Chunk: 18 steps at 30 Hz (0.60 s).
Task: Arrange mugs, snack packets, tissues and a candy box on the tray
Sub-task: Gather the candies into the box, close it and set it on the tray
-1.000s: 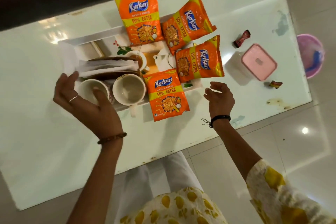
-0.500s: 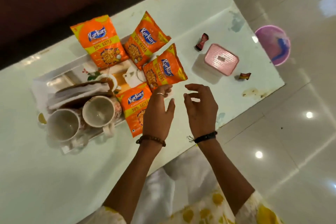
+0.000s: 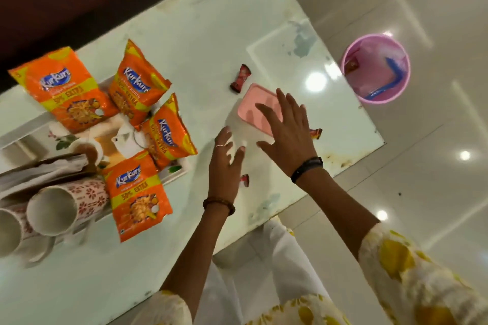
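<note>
Both hands now off tray side, reaching right. Right hand (image 3: 286, 126) spreads flat over pink candy box (image 3: 252, 105), fingers straight. Left hand (image 3: 225, 159) trails near its left edge, open above table. Small red candy (image 3: 245, 180) now visible beside left wrist.

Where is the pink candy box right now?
The pink candy box lies on the white table, right of the tray, partly under the right hand, with wrapped candies beside it.
</note>
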Each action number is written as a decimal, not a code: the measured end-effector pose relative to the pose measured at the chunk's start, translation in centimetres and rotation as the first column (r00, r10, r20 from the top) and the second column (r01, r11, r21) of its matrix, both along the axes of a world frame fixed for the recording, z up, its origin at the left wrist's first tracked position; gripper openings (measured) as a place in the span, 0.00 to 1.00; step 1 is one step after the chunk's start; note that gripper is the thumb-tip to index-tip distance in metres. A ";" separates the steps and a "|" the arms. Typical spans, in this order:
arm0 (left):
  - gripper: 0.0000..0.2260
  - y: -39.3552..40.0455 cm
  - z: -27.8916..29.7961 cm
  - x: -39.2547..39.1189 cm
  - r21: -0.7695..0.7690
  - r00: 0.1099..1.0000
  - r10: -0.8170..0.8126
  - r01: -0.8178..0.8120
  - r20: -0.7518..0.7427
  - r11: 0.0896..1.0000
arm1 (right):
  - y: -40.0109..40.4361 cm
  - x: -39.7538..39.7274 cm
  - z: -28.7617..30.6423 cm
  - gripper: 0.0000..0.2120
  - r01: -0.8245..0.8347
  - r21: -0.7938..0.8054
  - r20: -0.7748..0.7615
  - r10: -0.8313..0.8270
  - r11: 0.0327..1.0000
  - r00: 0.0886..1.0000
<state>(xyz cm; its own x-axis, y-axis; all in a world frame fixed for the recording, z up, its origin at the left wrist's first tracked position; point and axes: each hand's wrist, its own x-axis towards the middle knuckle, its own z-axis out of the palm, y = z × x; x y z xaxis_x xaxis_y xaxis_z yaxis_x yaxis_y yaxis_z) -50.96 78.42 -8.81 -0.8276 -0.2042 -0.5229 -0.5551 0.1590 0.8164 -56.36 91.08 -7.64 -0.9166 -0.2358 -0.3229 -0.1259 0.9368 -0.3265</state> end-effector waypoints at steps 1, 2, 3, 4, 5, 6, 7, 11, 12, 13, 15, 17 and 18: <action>0.21 0.4 -0.2 -0.3 0.046 0.994 0.098 -0.101 0.050 0.994 | 0.5 -0.8 -0.5 0.36 -0.053 0.041 0.058 0.050 0.998 0.997; 0.20 0.8 -0.3 -0.6 0.084 0.977 0.188 -0.196 0.103 0.977 | 1.0 -1.6 -0.9 0.37 -0.089 0.052 0.107 0.083 0.995 0.991; 0.20 1.1 -0.5 -1.0 0.125 0.952 0.266 -0.286 0.150 0.950 | 1.3 -2.3 -1.1 0.37 -0.102 0.028 0.136 0.097 0.994 0.986; 0.19 1.4 -0.5 -1.4 0.176 0.922 0.337 -0.370 0.191 0.912 | 1.5 -2.9 -1.0 0.35 -0.091 -0.026 0.150 0.094 0.996 0.984; 0.18 1.5 -0.4 -1.7 0.237 0.892 0.388 -0.439 0.233 0.867 | 1.5 -3.3 -0.7 0.34 -0.052 -0.101 0.170 0.069 0.993 0.983; 0.18 1.7 -0.3 -2.1 0.305 0.867 0.412 -0.488 0.282 0.818 | 1.5 -3.5 -0.3 0.33 -0.002 -0.187 0.206 0.041 0.982 0.978; 0.19 1.8 -0.1 -2.4 0.375 0.844 0.418 -0.527 0.336 0.762 | 1.4 -3.5 0.1 0.32 0.040 -0.281 0.255 0.034 0.959 0.966; 0.24 2.5 0.9 -3.0 0.585 0.802 0.406 -0.597 0.438 0.549 | 1.0 -1.5 1.9 0.22 0.237 -0.538 0.485 0.066 0.809 0.872; 0.28 2.6 1.2 -3.0 0.611 0.801 0.418 -0.598 0.429 0.518 | 1.0 -1.0 2.3 0.21 0.262 -0.563 0.500 0.071 0.784 0.863; 0.34 2.7 1.3 -2.9 0.632 0.799 0.430 -0.598 0.421 0.492 | 1.0 -0.7 2.6 0.19 0.264 -0.591 0.493 0.083 0.763 0.866; 0.40 2.6 1.2 -2.1 0.692 0.785 0.451 -0.602 0.424 0.397 | 1.2 -0.6 3.0 0.14 0.362 -0.659 0.520 0.051 0.659 0.853; 0.40 2.0 0.8 -0.7 0.743 0.768 0.468 -0.601 0.436 0.294 | 1.6 -1.2 2.6 0.12 0.539 -0.653 0.590 -0.089 0.533 0.803; 0.40 1.5 0.7 0.1 0.758 0.766 0.470 -0.596 0.439 0.263 | 1.8 -1.4 2.3 0.13 0.566 -0.631 0.588 -0.149 0.530 0.795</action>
